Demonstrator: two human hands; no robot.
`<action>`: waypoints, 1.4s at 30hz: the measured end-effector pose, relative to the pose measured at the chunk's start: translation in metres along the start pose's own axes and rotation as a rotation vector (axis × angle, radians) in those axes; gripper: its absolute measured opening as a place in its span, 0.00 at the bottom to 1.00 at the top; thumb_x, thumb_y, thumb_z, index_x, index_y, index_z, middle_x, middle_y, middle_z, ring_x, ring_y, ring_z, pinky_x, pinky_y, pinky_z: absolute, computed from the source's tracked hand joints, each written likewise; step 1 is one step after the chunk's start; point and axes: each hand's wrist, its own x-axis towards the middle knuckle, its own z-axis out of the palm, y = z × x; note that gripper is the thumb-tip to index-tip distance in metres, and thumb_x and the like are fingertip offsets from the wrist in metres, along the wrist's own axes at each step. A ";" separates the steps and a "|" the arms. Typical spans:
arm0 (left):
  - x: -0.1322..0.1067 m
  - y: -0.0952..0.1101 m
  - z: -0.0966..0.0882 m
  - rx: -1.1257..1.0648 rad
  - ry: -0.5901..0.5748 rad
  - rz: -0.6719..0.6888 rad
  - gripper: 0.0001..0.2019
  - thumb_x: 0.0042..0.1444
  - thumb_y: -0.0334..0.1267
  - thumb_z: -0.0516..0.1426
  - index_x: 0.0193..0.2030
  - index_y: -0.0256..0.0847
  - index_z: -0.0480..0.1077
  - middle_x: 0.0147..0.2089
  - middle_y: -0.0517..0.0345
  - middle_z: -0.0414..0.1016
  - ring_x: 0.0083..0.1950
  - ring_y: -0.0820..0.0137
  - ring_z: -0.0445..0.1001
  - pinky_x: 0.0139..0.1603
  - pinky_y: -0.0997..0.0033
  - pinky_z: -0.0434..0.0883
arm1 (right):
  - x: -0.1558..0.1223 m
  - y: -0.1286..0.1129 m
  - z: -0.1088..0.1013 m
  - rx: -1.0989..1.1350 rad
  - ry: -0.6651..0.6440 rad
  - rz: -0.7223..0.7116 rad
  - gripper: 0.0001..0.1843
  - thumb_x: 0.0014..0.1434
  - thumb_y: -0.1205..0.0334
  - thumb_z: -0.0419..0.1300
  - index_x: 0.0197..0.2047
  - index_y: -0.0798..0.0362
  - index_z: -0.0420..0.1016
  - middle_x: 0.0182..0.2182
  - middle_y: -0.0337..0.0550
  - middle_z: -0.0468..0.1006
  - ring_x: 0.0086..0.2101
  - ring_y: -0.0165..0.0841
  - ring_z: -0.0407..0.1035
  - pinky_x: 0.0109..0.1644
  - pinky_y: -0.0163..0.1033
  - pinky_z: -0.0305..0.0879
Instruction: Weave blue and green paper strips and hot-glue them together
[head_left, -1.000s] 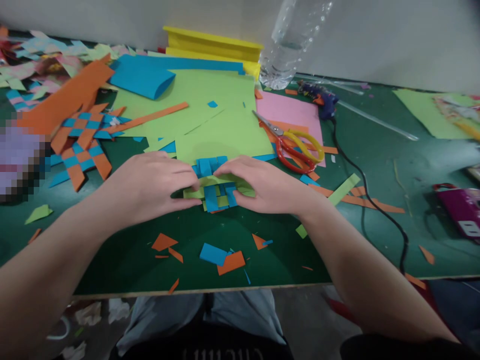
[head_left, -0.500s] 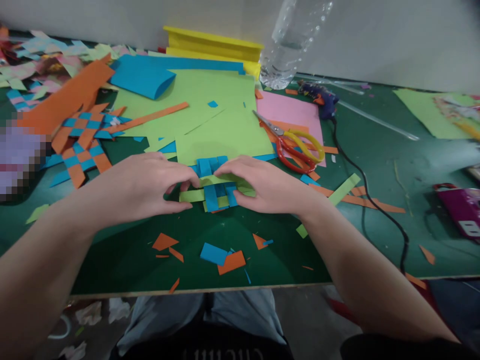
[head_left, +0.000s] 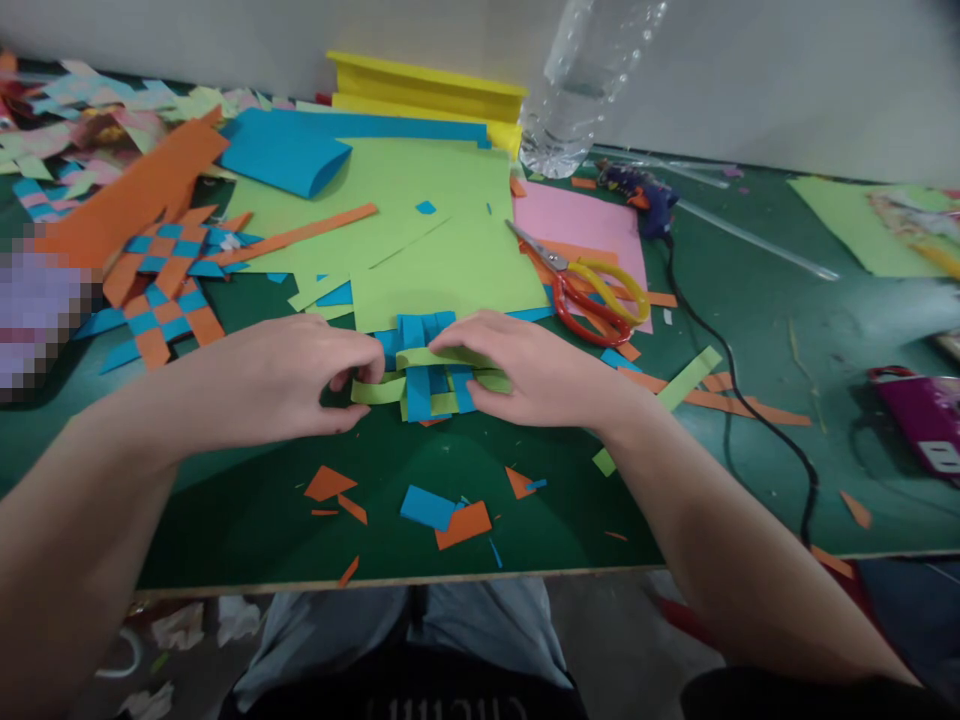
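Note:
A small weave of blue and green paper strips (head_left: 418, 392) lies on the green table in front of me. My right hand (head_left: 525, 370) grips its right side, the thumb on a blue strip at the lower right and the fingertips over the upper green strip. At the weave's left, my left hand (head_left: 300, 375) has its fingers curled round the loose end of a green paper strip (head_left: 379, 391), thumb below. That strip bows slightly where it runs under the blue ones. The left fingertips are partly hidden.
Beyond the weave lie green paper sheets (head_left: 442, 250) and red-and-yellow-handled scissors (head_left: 577, 280). A glue gun (head_left: 649, 205) with a black cord (head_left: 727, 375) is at right. A water bottle (head_left: 577, 90) stands behind. Paper scraps (head_left: 427, 508) lie near the front edge.
My left hand has shifted slightly left, and the green strip's end has moved left with it and bent. The weave's blue strips tilt a little. My right hand stays in place.

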 end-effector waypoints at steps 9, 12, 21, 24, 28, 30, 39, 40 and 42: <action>0.002 0.006 -0.007 -0.094 -0.016 0.057 0.09 0.66 0.47 0.54 0.36 0.47 0.67 0.32 0.59 0.76 0.31 0.66 0.73 0.30 0.69 0.68 | 0.000 0.000 0.000 0.000 0.001 -0.005 0.22 0.60 0.68 0.55 0.58 0.55 0.69 0.54 0.53 0.77 0.55 0.43 0.70 0.59 0.51 0.67; 0.003 0.010 -0.010 -0.145 0.019 0.072 0.09 0.68 0.49 0.54 0.44 0.47 0.69 0.39 0.58 0.78 0.36 0.67 0.76 0.34 0.70 0.70 | 0.000 0.000 -0.001 -0.004 -0.003 -0.006 0.22 0.60 0.68 0.55 0.57 0.55 0.69 0.53 0.53 0.77 0.54 0.43 0.71 0.59 0.51 0.67; 0.006 0.013 -0.002 -0.104 0.159 0.047 0.21 0.66 0.54 0.57 0.61 0.50 0.66 0.50 0.58 0.79 0.44 0.67 0.78 0.42 0.71 0.71 | 0.000 0.001 0.000 0.012 0.004 -0.005 0.24 0.57 0.70 0.56 0.58 0.57 0.69 0.52 0.53 0.78 0.53 0.43 0.71 0.56 0.50 0.69; 0.006 0.013 0.000 -0.104 0.175 0.038 0.22 0.67 0.53 0.57 0.64 0.50 0.65 0.51 0.58 0.79 0.45 0.67 0.79 0.44 0.71 0.71 | 0.000 0.002 0.000 0.019 0.008 -0.027 0.24 0.57 0.70 0.57 0.58 0.55 0.69 0.52 0.52 0.78 0.53 0.42 0.71 0.56 0.50 0.69; 0.007 0.016 0.000 -0.048 0.217 0.074 0.18 0.69 0.52 0.54 0.61 0.49 0.67 0.52 0.57 0.79 0.47 0.65 0.79 0.45 0.70 0.72 | 0.000 0.002 0.000 0.010 0.013 -0.028 0.24 0.57 0.70 0.56 0.57 0.55 0.69 0.51 0.51 0.78 0.52 0.42 0.72 0.55 0.49 0.69; 0.009 0.018 0.001 -0.022 0.253 0.104 0.17 0.71 0.51 0.52 0.59 0.47 0.68 0.54 0.55 0.79 0.50 0.64 0.78 0.49 0.69 0.73 | 0.000 0.002 0.000 0.014 0.021 -0.033 0.24 0.56 0.71 0.56 0.57 0.56 0.69 0.51 0.52 0.78 0.51 0.42 0.72 0.55 0.49 0.69; 0.014 0.022 0.008 0.215 0.377 0.221 0.15 0.73 0.43 0.49 0.61 0.43 0.66 0.53 0.52 0.79 0.53 0.64 0.78 0.51 0.66 0.74 | 0.000 0.002 0.001 0.020 0.035 -0.044 0.24 0.54 0.72 0.55 0.55 0.53 0.68 0.50 0.49 0.78 0.51 0.41 0.72 0.55 0.49 0.69; 0.014 0.021 0.008 0.252 0.368 0.231 0.14 0.74 0.43 0.49 0.60 0.43 0.66 0.52 0.53 0.80 0.51 0.64 0.79 0.50 0.66 0.73 | 0.000 0.002 0.001 0.017 0.025 -0.037 0.24 0.54 0.72 0.55 0.55 0.54 0.68 0.50 0.50 0.78 0.51 0.41 0.72 0.55 0.49 0.69; 0.015 0.020 0.008 0.306 0.339 0.255 0.14 0.75 0.43 0.46 0.58 0.45 0.68 0.49 0.54 0.80 0.48 0.64 0.79 0.47 0.65 0.73 | 0.001 0.001 0.000 0.011 0.004 -0.018 0.24 0.54 0.72 0.55 0.55 0.55 0.69 0.49 0.50 0.78 0.51 0.41 0.72 0.55 0.49 0.69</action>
